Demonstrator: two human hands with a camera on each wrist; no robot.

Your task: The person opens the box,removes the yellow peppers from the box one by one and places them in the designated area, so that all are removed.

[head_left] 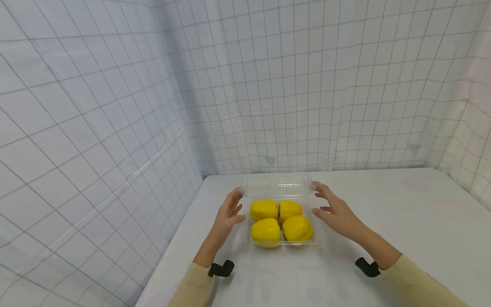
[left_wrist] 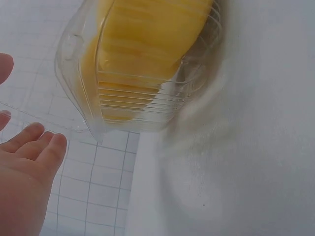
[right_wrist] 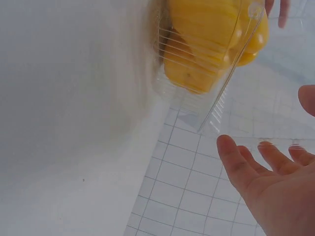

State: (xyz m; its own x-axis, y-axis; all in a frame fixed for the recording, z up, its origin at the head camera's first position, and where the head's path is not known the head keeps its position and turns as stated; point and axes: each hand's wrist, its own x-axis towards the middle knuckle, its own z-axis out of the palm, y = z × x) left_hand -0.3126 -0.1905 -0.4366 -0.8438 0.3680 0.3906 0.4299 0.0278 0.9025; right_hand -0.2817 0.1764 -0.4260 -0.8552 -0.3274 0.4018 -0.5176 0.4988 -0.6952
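Observation:
Several yellow bell peppers (head_left: pixel 266 230) sit in the base of a clear plastic clamshell container (head_left: pixel 307 243). Its hinged lid (head_left: pixel 278 186) stands raised at the far side. At the left end of the lid is my left hand (head_left: pixel 229 212), its fingertips right at the lid's edge and its thumb apart, pointing towards the base. My right hand (head_left: pixel 337 213) mirrors it on the right, fingers reaching the lid's other end, thumb near the base's side. Both wrist views show the fingers (left_wrist: pixel 53 150) loosely extended along the lid's edge, the thumb away from them.
The container stands on a white-covered table (head_left: pixel 383 204). White grid-patterned curtains (head_left: pixel 287 85) hang behind the table and along both sides. A black wrist mount (head_left: pixel 221 269) is on the left wrist and another black mount (head_left: pixel 367 267) on the right.

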